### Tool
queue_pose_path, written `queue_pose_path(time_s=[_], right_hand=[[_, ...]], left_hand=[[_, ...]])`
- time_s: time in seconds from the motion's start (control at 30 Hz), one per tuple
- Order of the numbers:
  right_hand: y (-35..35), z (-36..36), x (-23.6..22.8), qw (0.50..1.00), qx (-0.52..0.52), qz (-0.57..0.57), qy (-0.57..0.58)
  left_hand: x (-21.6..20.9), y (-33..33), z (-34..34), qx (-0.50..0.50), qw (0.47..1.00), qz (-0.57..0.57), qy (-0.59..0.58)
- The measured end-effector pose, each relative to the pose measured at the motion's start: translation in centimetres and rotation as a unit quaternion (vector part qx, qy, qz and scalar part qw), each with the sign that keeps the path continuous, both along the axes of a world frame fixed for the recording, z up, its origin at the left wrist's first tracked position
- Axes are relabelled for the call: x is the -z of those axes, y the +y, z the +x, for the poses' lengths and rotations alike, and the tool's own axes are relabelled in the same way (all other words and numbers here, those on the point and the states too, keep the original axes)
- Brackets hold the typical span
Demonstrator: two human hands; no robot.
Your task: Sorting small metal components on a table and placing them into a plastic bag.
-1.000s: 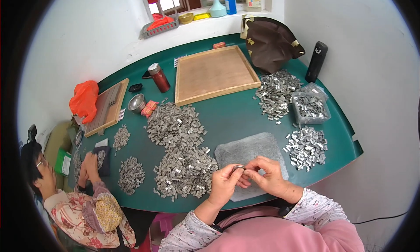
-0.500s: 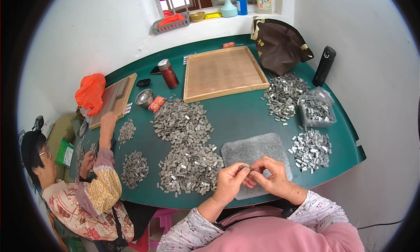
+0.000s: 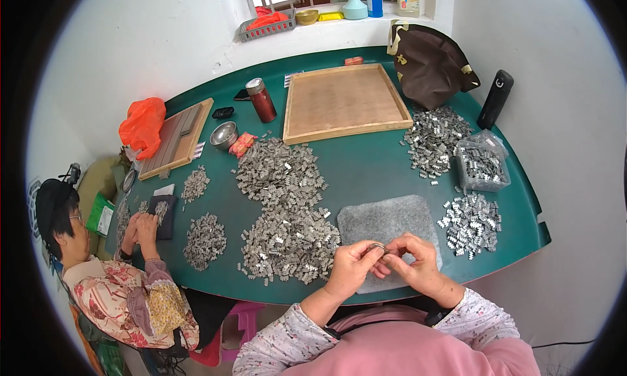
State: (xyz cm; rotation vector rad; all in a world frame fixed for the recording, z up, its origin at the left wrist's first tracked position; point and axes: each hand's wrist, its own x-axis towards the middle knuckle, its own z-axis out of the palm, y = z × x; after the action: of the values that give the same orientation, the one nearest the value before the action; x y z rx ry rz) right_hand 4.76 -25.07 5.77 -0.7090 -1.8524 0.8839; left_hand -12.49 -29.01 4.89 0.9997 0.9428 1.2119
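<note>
grey metal piece [image 3: 379,247], its shape too small to tell, sits above the near part of the felt-like mat [image 3: 390,216]. left hand [image 3: 351,265]: thumb and forefinger pinch the piece. right hand [image 3: 418,266]: thumb and fingertips pinch its right end. the mat lies on the green counter [image 3: 366,170], between a large left heap [image 3: 287,242] of metal parts and a smaller right heap [image 3: 470,226].

Head-worn fisheye view, downward onto the hands [image 3: 418,266]
</note>
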Motion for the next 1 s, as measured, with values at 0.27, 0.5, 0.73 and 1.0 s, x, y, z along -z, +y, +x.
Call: queue_pose_path(time_s=[0.27,0.5,0.73,1.0], right_hand=[[-0.5,1.2,0.5,0.999,-0.005,-0.047,0.001],[-1.0,8.3,-1.3,0.926,-0.163,-0.307,-0.150],[-1.0,13.6,-3.2,0.854,-0.271,-0.385,-0.220],[-1.9,16.3,-2.9,0.853,-0.289,-0.417,-0.123]], left_hand=[[0.3,-0.1,0.1,0.001,1.000,-0.024,-0.009],[0.1,0.0,-0.6,-0.012,0.999,-0.042,-0.029],[0.6,0.0,-0.7,-0.008,0.998,-0.046,-0.040],[0.4,-0.1,-0.9,-0.006,0.999,-0.039,-0.028]])
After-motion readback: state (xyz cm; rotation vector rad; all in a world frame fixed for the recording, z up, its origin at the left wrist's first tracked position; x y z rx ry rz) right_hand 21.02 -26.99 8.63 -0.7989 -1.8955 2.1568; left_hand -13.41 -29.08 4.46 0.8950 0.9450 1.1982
